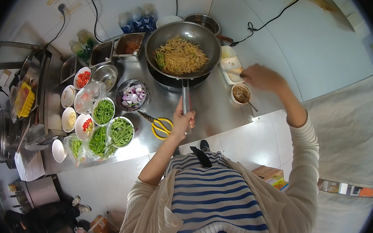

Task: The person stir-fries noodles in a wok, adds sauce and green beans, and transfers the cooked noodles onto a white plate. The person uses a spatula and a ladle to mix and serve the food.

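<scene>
My left hand [181, 121] is wrapped around the metal handle [185, 93] of a wok [213, 42]. Pale golden shredded food, perhaps potato strips, lies in the wok with some green pieces at its left side. A dark cooker [167, 85] shows below the wok. To the right, my right hand [264, 79] is blurred at the edge of a white divided seasoning box [224, 68]. Something small and dark shows at its fingertips, but whether it is held is unclear. Just below the box stands a white bowl [233, 99] of brown sauce with a spoon [253, 106] in it.
Yellow-handled scissors [161, 126] lie left of my left hand. Further left are chopped onion [134, 96], bowls of green beans [122, 131] and several other ingredient bowls. Metal trays [131, 46] and bottles [137, 20] stand behind. A person in dark clothing [40, 223] is at lower left.
</scene>
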`<state>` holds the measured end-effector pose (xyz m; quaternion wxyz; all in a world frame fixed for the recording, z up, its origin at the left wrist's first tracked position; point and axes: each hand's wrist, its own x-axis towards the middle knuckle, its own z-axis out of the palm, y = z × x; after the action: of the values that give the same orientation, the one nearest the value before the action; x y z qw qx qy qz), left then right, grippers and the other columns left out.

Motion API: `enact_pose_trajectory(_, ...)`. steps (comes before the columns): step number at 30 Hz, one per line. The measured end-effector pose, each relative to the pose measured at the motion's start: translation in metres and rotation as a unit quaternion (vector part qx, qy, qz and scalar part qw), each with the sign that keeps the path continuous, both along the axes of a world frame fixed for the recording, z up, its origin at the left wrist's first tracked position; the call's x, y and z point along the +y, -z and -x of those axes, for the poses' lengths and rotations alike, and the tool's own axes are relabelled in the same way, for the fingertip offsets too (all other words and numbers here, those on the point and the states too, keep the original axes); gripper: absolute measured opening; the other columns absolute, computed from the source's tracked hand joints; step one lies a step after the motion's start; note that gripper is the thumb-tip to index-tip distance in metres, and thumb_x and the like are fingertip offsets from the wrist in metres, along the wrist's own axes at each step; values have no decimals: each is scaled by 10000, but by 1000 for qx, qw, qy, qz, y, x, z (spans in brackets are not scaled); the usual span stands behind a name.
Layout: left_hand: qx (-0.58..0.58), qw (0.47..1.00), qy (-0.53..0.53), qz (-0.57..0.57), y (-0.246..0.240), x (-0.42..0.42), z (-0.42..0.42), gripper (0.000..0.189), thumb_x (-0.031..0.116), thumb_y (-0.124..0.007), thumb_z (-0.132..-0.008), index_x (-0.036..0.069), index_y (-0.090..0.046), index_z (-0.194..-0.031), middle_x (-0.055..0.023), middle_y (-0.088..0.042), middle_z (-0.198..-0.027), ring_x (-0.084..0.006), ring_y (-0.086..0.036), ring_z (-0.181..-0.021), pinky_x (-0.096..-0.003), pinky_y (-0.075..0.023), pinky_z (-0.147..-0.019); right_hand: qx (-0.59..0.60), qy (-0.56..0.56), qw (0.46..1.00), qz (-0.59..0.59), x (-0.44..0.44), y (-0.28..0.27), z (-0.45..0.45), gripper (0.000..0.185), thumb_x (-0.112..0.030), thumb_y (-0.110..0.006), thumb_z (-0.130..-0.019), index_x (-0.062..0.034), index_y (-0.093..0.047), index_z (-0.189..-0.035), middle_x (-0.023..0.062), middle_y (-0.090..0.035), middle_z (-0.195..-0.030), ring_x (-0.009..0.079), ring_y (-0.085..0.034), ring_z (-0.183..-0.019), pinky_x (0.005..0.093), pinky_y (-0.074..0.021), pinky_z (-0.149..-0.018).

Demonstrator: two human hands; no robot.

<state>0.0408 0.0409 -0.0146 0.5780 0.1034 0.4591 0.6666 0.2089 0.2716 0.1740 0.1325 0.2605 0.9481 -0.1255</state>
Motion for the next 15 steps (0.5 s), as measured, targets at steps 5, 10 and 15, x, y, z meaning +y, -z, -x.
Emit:
enact_pose_trajectory(5, 32, 999, -26, -12, 3, -6, -48, 824, -62, -492, -829, 243, -179, -1528, -14, -518, -697, -90, -455, -482, -231, -387, -432, 156, 25, 985, 72, -70, 97, 23, 231, -166, -548, -909, 10, -576, -1057, 248, -649, -845, 418, -629, -798, 497, -495, -692)
enact_pose_trajectory(10, 13, 999, -35, -5, 1, -6, -59, 831, -53, -519, -835, 240, -171, -1530, -10, -515, -720, -86, -447, -495, -235, -393, -448, 315, 165, 933, 52, -75, 141, 62, 199, -156, -534, -919, 16, -562, -1014, 264, -639, -801, 458, -614, -784, 519, -494, -688)
enact_pose_trajectory(15, 9, 1000, -22, 7, 0, -14, -45, 834, -41, -534, -837, 265, -180, -1527, -10, -508, -713, -88, -442, -496, -240, -381, -442, 333, 205, 919, -43, -19, 137, 82, 224, -175, -543, -915, 30, -567, -1003, 272, -636, -785, 472, -613, -794, 526, -496, -692)
